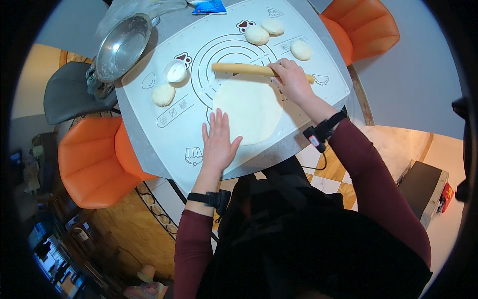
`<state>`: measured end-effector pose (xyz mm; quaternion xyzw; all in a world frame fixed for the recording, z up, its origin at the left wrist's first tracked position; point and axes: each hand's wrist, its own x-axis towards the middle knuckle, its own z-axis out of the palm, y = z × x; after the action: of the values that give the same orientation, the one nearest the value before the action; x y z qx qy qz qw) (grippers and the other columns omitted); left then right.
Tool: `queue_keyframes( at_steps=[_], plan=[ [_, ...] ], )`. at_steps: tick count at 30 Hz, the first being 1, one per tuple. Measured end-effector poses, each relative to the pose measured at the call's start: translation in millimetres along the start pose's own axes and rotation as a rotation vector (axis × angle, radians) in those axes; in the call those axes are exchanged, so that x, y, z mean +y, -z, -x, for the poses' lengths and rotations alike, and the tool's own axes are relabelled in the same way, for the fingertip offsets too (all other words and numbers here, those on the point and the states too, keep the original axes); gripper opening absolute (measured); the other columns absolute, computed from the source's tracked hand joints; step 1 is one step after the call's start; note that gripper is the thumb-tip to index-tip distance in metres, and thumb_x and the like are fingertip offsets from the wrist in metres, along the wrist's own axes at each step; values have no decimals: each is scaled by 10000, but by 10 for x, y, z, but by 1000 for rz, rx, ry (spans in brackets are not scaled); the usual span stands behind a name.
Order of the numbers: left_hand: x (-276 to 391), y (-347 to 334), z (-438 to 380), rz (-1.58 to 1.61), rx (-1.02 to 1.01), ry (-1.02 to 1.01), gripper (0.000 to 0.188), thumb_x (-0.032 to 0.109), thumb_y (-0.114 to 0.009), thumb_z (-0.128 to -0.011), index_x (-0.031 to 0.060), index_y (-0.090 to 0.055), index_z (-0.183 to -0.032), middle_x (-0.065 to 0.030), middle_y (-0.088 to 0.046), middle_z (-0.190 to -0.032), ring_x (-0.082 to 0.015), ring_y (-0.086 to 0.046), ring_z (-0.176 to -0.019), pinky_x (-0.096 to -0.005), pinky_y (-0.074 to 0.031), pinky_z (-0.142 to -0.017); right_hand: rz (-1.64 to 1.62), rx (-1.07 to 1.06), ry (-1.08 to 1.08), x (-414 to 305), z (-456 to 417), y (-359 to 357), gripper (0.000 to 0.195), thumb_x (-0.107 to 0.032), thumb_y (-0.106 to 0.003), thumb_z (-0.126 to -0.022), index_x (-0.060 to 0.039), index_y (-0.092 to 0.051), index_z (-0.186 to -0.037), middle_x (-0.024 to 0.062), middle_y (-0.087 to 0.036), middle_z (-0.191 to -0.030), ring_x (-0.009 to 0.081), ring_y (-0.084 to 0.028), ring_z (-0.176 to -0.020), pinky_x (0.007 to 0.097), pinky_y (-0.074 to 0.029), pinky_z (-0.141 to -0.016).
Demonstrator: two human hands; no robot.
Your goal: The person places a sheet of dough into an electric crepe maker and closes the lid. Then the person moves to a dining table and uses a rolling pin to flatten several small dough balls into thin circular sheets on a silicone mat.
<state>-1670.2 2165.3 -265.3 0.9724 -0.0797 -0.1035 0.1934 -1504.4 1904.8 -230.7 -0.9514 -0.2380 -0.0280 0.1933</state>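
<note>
A wide round sheet of rolled dough [250, 108] lies flat on a printed white pastry mat [145, 108]. My right hand [293, 80] grips a wooden rolling pin [242, 68] near its right end; the pin lies across the far edge of the sheet. My left hand [217, 144] rests palm down at the sheet's left edge, fingers apart, holding nothing. Beyond the pin are several dough balls, among them one [257, 35] touching its neighbour [273, 26] and one apart [301, 50]. Another dough ball [163, 95] sits at the left, near a small cup of white powder [175, 71].
A metal bowl [123, 48] stands at the table's far left beside a clear plastic bag [123, 15]. A blue packet [209, 6] lies at the far edge. Orange chairs stand left [97, 160] and far right [362, 30]; a grey chair [74, 93] is at the left.
</note>
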Motion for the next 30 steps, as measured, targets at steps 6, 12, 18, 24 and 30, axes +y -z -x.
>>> queue_keyframes(
  at_steps=[6, 12, 18, 24, 30],
  plan=[
    [123, 144, 545, 71, 438, 173, 739, 245, -639, -938, -29, -324, -1547, -280, -219, -1656, -432, -167, -1557, -583, -77, -1237, -21, -169, 600, -187, -157, 59, 298, -164, -605, -918, -186, -683, -1205, 39, -632, -1080, 220, -612, -1088, 441, -446, -971],
    [747, -288, 582, 93, 130, 404, 790, 309, -626, -980, -50, -252, -1576, -269, -222, -1656, -439, -213, -1540, -610, -164, -1222, 67, -349, 920, -75, -369, -101, 425, -284, -589, -983, -227, -557, -1403, 76, -542, -1395, 275, -467, -1380, 512, -318, -1169],
    [1258, -600, 403, -93, 363, 754, 876, 449, -573, -1001, -98, -197, -1573, -327, -187, -1645, -489, -189, -1534, -644, -204, -1186, 214, -440, 878, 67, -567, -180, 625, -487, -508, -1029, -231, -355, -1579, 144, -286, -1647, 429, -175, -1546, 622, -189, -1217],
    [794, -604, 84, -25, 517, 1116, 874, 504, -511, -1023, -97, -200, -1577, -341, -134, -1656, -502, -130, -1543, -655, -162, -1192, 151, -379, 873, -382, -1019, -660, 702, -558, -500, -1010, -172, -351, -1577, 170, -296, -1642, 445, -236, -1519, 658, -196, -1194],
    [160, -297, 12, 15, 534, 1277, 835, 460, -517, -1029, -61, -195, -1596, -278, -118, -1685, -454, -83, -1565, -663, -117, -1204, -37, -184, 829, -766, -1221, -960, 539, -472, -527, -1014, -53, -540, -1352, 176, -511, -1471, 361, -408, -1432, 577, -287, -1146]
  ],
)
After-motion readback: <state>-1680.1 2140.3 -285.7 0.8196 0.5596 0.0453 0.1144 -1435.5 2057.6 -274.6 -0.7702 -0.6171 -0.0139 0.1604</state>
